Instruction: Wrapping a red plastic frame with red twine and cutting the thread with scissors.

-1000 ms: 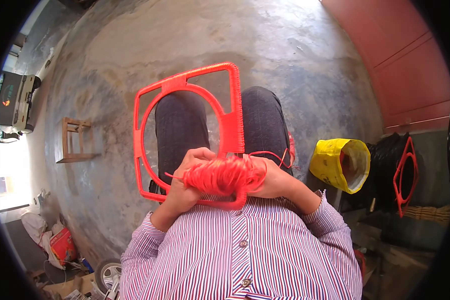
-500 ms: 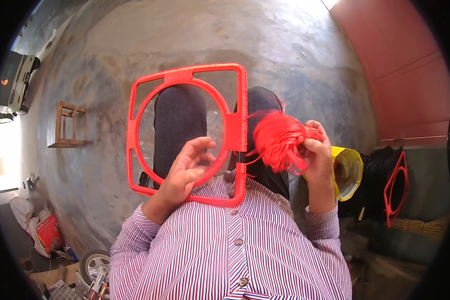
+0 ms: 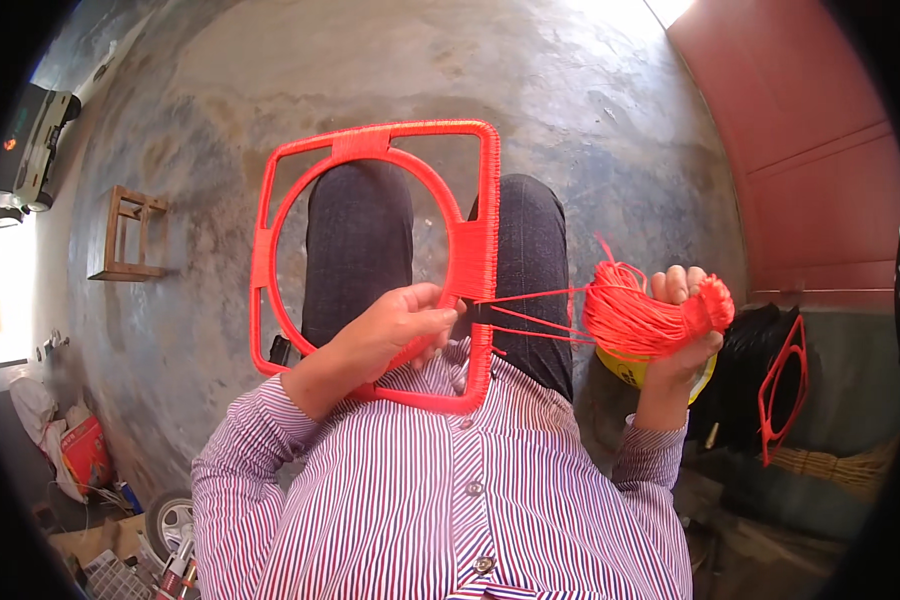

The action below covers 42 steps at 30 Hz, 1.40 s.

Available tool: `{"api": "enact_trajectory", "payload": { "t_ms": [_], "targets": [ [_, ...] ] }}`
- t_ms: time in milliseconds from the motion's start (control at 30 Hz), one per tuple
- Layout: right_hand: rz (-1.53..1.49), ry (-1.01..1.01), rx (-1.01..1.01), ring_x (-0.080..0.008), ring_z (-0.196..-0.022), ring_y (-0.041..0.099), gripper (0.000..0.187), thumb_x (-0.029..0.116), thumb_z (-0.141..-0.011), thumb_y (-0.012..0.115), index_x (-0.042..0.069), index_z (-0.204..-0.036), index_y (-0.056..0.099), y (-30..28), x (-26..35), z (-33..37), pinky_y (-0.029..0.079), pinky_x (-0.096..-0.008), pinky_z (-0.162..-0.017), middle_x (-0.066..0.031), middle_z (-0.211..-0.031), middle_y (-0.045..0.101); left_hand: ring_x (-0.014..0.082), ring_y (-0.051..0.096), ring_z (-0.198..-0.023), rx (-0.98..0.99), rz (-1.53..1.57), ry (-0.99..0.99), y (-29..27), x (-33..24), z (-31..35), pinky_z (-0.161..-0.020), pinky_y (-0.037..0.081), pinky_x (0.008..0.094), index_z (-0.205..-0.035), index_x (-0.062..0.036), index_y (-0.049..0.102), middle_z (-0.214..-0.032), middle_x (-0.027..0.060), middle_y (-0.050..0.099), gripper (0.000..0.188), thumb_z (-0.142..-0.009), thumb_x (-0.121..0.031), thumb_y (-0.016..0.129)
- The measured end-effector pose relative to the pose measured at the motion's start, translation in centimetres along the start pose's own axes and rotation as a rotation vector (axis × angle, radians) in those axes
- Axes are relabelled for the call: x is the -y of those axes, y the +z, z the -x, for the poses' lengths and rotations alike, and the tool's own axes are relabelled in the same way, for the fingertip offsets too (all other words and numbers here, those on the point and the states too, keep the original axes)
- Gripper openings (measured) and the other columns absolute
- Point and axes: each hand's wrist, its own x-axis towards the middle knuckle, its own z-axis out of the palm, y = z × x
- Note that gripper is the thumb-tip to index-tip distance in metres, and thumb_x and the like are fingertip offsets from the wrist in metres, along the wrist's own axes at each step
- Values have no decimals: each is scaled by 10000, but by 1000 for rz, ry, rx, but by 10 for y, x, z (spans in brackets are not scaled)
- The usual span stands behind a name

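A square orange-red frame [image 3: 370, 140] wrapped in cord, with a round ring inside it, rests on my knees. My left hand [image 3: 395, 330] grips the frame's lower right side, fingers curled over the bar. My right hand [image 3: 685, 330] is out to the right, closed on a hank of orange-red cord [image 3: 640, 315]. Strands of that cord run taut from the hank to the frame's right bar [image 3: 482, 270].
A yellow bag [image 3: 620, 368] lies behind the hank on the concrete floor. A second red frame [image 3: 782, 385] leans against a black bundle at right, before a red wall [image 3: 820, 150]. A small wooden stool [image 3: 125, 235] stands at left. Clutter lies at lower left.
My right hand has carried the cord hank from the frame's lower middle out to the right, pulling the strands taut. My left hand stayed on the frame, which has tilted up closer.
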Motion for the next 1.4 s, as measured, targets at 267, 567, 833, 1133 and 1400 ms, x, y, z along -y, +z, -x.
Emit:
{"api": "enact_trajectory", "payload": {
  "t_ms": [267,567,833,1133,1400],
  "targets": [
    [-75,274,-350,-216,-1036,573,642,273,-736,721,-38,-1276,570,41,-69,18,468,-329,-955,-83,-1097,604,45,420,-452,-69,-161,-101,15,-7,-12,-410,333,215,-985,-54,651,-596,-42,502,220,-963,-266,704],
    [616,326,3,-181,-997,608,591,206,-760,809,-20,-1256,580,44,-30,2,500,-337,-914,-93,-1117,616,38,403,-453,-86,-173,-89,15,-5,-9,-413,323,206,-974,-64,652,-597,-46,500,234,-956,-289,714],
    [-80,-320,-187,-224,-941,584,506,489,-955,670,50,-1187,570,19,52,-6,433,-416,-1026,-85,-1057,593,31,399,-459,-71,-177,-80,21,-13,-3,-418,320,199,-971,-66,649,-606,-50,502,230,-973,-290,699],
    [218,-397,-365,-180,-887,593,200,272,-1012,607,86,-1076,565,-83,126,38,516,-385,-892,-34,-919,574,31,387,-451,-61,-133,-79,23,-12,-4,-418,309,201,-975,-56,639,-600,-50,487,222,-978,-271,692],
    [919,508,177,-100,-766,624,359,42,-801,777,6,-1135,651,60,-76,3,508,-286,-707,12,-887,664,31,380,-445,-83,-180,-67,20,-9,-5,-407,305,204,-967,-49,633,-602,-48,495,221,-981,-263,687]
  ]
}}
